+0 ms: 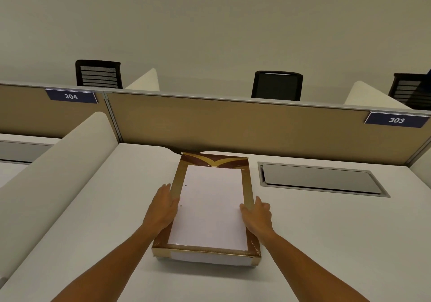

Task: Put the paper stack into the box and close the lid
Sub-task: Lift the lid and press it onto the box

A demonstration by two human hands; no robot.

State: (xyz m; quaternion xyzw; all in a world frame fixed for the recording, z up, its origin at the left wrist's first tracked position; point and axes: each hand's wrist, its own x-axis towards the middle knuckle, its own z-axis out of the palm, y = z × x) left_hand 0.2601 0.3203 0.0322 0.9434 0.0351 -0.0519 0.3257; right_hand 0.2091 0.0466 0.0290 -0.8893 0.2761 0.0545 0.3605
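Observation:
A gold and brown box [214, 161] lies flat on the white desk, its long side running away from me. A white paper stack [210, 208] with two small punch holes near its left edge fills the inside, framed by the box's rim. My left hand [162, 208] straddles the left wall, fingers outside and thumb on the paper's edge. My right hand [258, 217] clasps the right wall the same way. A white band shows on the box's near side; I cannot tell whether it is paper or a label. No separate lid is in view.
A grey metal cable hatch [321, 179] is set into the desk [326, 231] right of the box. A tan partition [233, 124] stands just behind it, and a white side divider [58, 161] slopes along the left. Black chairs [277, 84] stand beyond the partition.

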